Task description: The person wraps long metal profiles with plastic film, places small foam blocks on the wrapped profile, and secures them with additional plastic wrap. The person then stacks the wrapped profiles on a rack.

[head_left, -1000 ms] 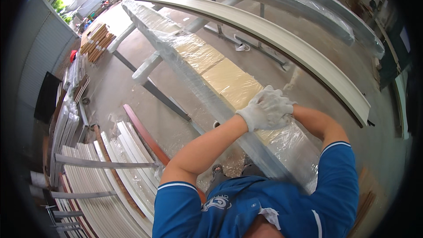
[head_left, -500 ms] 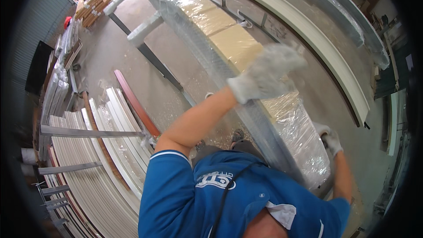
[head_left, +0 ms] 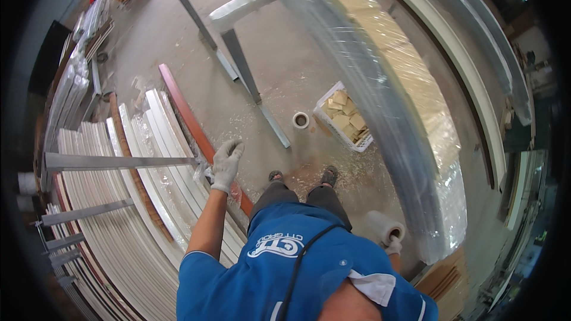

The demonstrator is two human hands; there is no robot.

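My left hand (head_left: 226, 165), in a pale work glove, is raised over the floor beside a red-brown strip (head_left: 189, 128). Its fingers are loosely bent and apart, with nothing in them. Low on the right, my gloved right hand (head_left: 393, 247) grips the end of a roll of clear stretch film (head_left: 380, 226) by its core; part of that hand is hidden. Right of the roll runs a long bundle wrapped in clear film (head_left: 380, 101), with yellowish pieces (head_left: 401, 53) under the film along its top. The bundle rests on padded arms of a metal stand (head_left: 244, 9).
A white crate of yellowish offcuts (head_left: 344, 116) stands on the floor by the bundle, near a tape roll (head_left: 301, 120). Left are stacked pale profiles (head_left: 119, 202) between metal rack arms (head_left: 119, 162). A long cream profile (head_left: 458, 47) lies beyond the bundle.
My left hand has come off the bundle and swung left. My right hand has moved from the bundle's far side to its near side, where the film roll now shows. My view has turned.
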